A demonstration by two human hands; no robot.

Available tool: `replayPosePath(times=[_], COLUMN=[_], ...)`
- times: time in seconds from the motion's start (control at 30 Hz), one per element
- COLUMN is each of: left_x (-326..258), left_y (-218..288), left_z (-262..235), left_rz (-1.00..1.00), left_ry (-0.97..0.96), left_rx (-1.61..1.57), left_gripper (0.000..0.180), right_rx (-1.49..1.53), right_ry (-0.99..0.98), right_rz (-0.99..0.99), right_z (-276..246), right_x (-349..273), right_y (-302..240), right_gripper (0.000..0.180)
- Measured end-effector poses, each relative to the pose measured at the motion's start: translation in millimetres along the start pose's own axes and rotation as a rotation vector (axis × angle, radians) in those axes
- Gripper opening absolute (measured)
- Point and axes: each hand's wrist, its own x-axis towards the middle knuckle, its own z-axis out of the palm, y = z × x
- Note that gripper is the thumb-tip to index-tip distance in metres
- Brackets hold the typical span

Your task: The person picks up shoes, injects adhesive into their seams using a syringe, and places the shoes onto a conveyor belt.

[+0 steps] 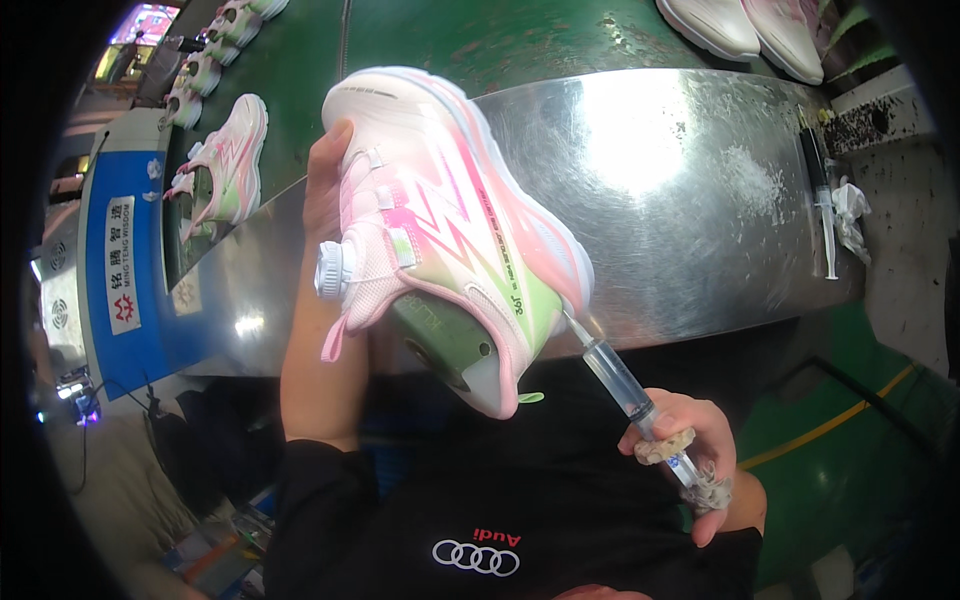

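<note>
My left hand grips a pink, white and green sneaker near its toe from the left side; most of its fingers are hidden behind the shoe. The sneaker is tilted, toe up and heel toward me, with a white dial on its tongue and a dark green shoe last inside. In my right hand is a clear syringe, wrapped with whitish material around its flange and plunger end. Its tip meets the seam between the upper and the sole near the heel.
Beneath the shoe lies a shiny metal worktop, beside a green conveyor belt. Other sneakers stand at the left, with a pale pair at the far right. Another syringe and crumpled tissue rest at the right edge.
</note>
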Motion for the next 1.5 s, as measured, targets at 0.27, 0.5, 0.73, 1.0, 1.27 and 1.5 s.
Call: replayPosePath(times=[0.27,0.5,0.73,1.0,1.27,1.5], left_x=[-26.8,-66.6,-105.3,-147.0,-171.9,-171.2], left_y=[20.6,49.2,33.9,16.2,-14.7,-32.6], left_z=[-25.0,-72.4,-74.6,-68.5,-60.3,-45.0], left_rz=[-0.044,-0.134,0.093,-0.035,-0.145,-0.225], left_ry=[0.181,-0.024,0.188,0.316,0.201,0.120], left_rx=[0.186,0.421,0.695,0.650,0.358,0.259], left_gripper=[0.059,0.055,0.040,0.046,0.077,0.081], right_rx=[-0.097,-0.237,-0.385,-0.440,-0.444,-0.474], right_ry=[-0.013,-0.041,-0.092,-0.093,-0.061,-0.058], right_rz=[0.020,-0.014,0.013,0.004,-0.044,-0.023], right_z=[-7.5,-5.5,-2.8,6.9,14.1,20.2], right_x=[8.4,17.3,28.3,27.7,20.9,17.4], right_y=[6.7,12.8,9.7,9.7,9.4,4.0], right_gripper=[0.089,0.087,0.084,0.085,0.086,0.087])
